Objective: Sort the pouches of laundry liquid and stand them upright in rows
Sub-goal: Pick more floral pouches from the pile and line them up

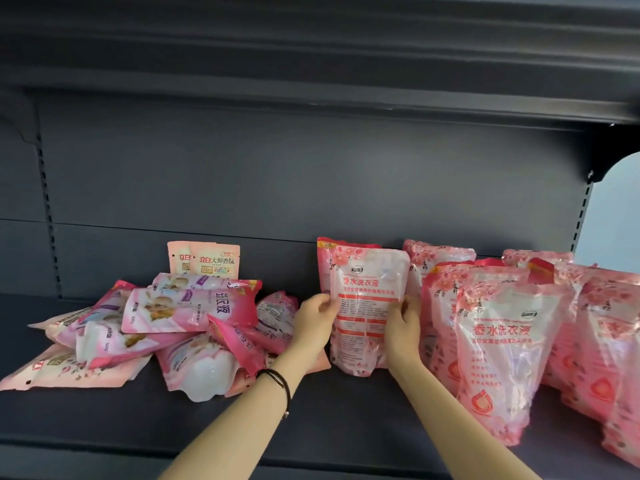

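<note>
Both the left hand (317,315) and right hand (403,318) pinch the side edges of the upright pink-and-clear plastic pouch (367,308), long axis vertical, on the dark shelf (346,417) just left of the standing rows.

this looks like a shop aisle. a wide, dark metal shelf (346,410) sits under a second shelf (311,64), with a flat back panel (277,174) and slotted uprights (46,209) for brackets. many pink pouches (502,351) of the same packaged laundry liquid stand and lie there like stock.
</note>
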Available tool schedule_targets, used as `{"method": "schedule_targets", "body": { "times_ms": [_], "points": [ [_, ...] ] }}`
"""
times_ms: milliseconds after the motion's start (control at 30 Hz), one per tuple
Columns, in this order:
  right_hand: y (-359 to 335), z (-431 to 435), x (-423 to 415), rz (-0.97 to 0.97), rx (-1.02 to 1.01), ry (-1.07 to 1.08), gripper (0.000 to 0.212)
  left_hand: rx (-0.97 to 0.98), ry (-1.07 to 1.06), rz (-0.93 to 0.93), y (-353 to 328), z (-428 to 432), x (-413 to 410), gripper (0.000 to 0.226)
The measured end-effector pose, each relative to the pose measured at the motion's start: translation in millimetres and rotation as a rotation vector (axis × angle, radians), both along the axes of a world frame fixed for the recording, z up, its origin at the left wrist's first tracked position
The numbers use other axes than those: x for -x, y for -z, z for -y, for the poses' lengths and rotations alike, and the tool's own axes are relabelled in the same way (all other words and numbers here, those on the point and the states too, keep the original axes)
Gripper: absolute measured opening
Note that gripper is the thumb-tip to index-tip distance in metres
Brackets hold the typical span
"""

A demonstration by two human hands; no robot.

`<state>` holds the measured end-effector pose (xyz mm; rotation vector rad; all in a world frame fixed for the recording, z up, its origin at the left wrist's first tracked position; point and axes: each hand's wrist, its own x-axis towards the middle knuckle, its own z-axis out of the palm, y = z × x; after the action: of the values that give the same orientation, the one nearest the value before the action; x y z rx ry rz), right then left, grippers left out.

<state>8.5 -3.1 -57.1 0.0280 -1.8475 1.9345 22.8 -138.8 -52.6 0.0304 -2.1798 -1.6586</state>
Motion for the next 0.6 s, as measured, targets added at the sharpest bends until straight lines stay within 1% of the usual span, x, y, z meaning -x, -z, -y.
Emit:
{"method": "schedule_targets", "body": {
  "times_ms": [67,167,300,367,467,533,600],
  "points": [
    [2,0,5,-0.013,-0.017,-0.040,0.008,0.058,-0.062,-0.030,0,-3,7,0.023],
    [4,3,15,-0.039,-0.099,-0.076,0.008,0.140,-0.140,-0.063,-2,-1,17,0.021],
    [0,7,28,-0.001,-0.161,-0.083,0.012,0.153,-0.094,-0.058,-9,8,29,0.023],
    [-2,7,29,-0.010,-0.143,-0.049,0.023,0.205,-0.076,-0.048,-14,16,32,0.025],
    [-10,10,19,-0.068,-0.157,-0.001,0.054,0.330,-0.104,-0.050,-24,34,31,0.031],
    [-19,14,11,-0.165,-0.252,0.044,0.063,0.418,-0.102,-0.064,-30,48,27,0.028],
    [-29,19,3,-0.311,-0.442,0.106,0.062,0.535,-0.074,-0.076,-34,59,20,0.023]
  ]
}}
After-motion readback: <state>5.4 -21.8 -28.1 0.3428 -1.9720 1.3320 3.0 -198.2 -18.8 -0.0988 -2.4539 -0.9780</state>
